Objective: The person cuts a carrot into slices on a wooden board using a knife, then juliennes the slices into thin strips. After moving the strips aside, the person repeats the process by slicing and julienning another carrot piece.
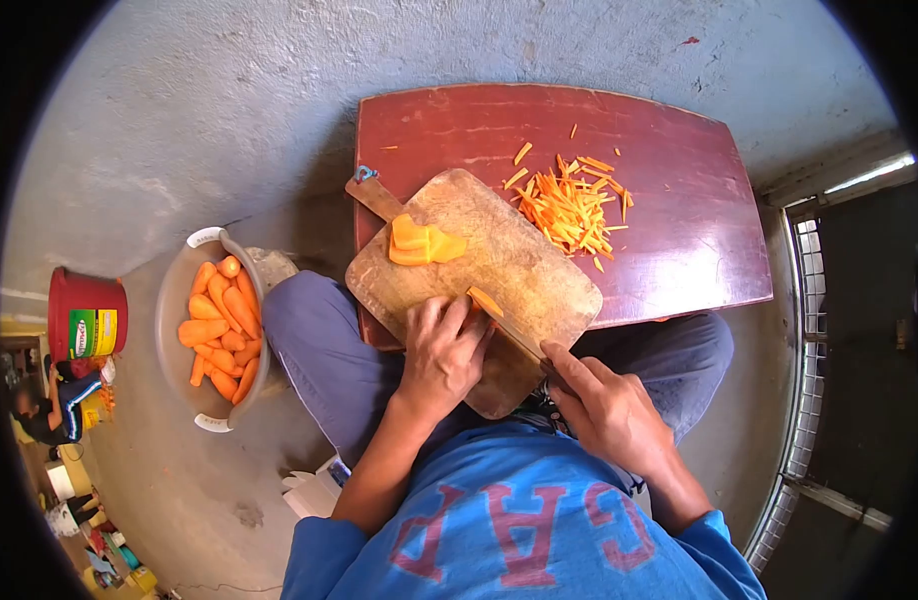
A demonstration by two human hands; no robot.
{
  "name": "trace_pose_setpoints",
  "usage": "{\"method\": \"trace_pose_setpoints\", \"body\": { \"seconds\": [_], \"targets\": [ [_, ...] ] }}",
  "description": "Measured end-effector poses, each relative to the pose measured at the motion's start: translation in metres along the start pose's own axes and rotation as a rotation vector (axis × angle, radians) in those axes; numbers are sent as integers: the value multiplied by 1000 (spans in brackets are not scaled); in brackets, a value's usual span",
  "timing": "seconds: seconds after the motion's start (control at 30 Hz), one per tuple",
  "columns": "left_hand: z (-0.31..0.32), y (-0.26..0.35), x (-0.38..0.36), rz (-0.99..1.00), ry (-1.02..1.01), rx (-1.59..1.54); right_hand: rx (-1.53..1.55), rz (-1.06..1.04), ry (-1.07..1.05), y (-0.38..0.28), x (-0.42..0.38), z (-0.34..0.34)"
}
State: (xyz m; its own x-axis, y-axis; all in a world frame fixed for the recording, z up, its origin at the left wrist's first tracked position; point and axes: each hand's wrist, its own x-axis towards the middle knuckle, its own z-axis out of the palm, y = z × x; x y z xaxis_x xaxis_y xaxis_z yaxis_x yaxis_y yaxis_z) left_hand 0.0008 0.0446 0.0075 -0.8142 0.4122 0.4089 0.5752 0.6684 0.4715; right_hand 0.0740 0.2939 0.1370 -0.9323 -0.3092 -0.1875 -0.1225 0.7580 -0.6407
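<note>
hands and knife meet over a worn board

a seated person in a blue shirt (pixel 524 520) works with both hands at a cutting board (pixel 519 255) that reaches from the table over the lap. the left hand (pixel 444 350) is half closed, fingers bent and tips down at a carrot piece (pixel 486 302) on the near half of the board; whether they pinch it cannot be told. the right hand (pixel 611 412) is closed around the grip of a knife (pixel 519 338) (the grip itself mostly hidden), its blade slanting across the board to the carrot piece, just beside the left fingertips.

farther up the board, near its handle (pixel 379 200), flat carrot slabs (pixel 419 243) lie overlapping in a small group. a blue loop (pixel 365 173) is tied at the handle's end. past the board's far right edge, a loose heap of carrot sticks (pixel 569 210) sits on the dark red table (pixel 689 190), with a few strays scattered around it.

on the floor to the left, beside the person's knee, a grey tub (pixel 172 335) holds whole carrots (pixel 224 325). well beyond it stand a red bucket (pixel 67 312) with a green and yellow label and, near that, another person (pixel 54 405). a pale blue wall (pixel 239 90) rises behind the table.
</note>
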Motion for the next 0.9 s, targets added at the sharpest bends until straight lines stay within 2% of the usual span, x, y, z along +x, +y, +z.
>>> {"method": "trace_pose_setpoints", "body": {
  "seconds": [0.2, 0.3, 0.4, 0.53, 0.6, 0.7, 0.9],
  "targets": [
    [-1, -2, 1, 55, -25, 50, -56, -63, 20, -3, 6, 3],
    [-1, -3, -2, 50, -125, 85, -35, -80, 31, 5, 27, 17],
    [-5, -2, 1, 31, -129, 33, -23, -83, 13, 7, 29, 14],
    [2, -6, 0, 62, -30, 2, -34, -33, -52, -4, 18, -6],
    [3, -6, -1, 57, -18, -3, -24, -62, -30, 4, 26, 10],
    [1, -6, -3, 20, -89, 31, -60, -63, -43, 1, 37, 10],
    [4, -5, 1, 69, 36, -31, 28, -81, -8, 5, 30, 9]
  ]
}}
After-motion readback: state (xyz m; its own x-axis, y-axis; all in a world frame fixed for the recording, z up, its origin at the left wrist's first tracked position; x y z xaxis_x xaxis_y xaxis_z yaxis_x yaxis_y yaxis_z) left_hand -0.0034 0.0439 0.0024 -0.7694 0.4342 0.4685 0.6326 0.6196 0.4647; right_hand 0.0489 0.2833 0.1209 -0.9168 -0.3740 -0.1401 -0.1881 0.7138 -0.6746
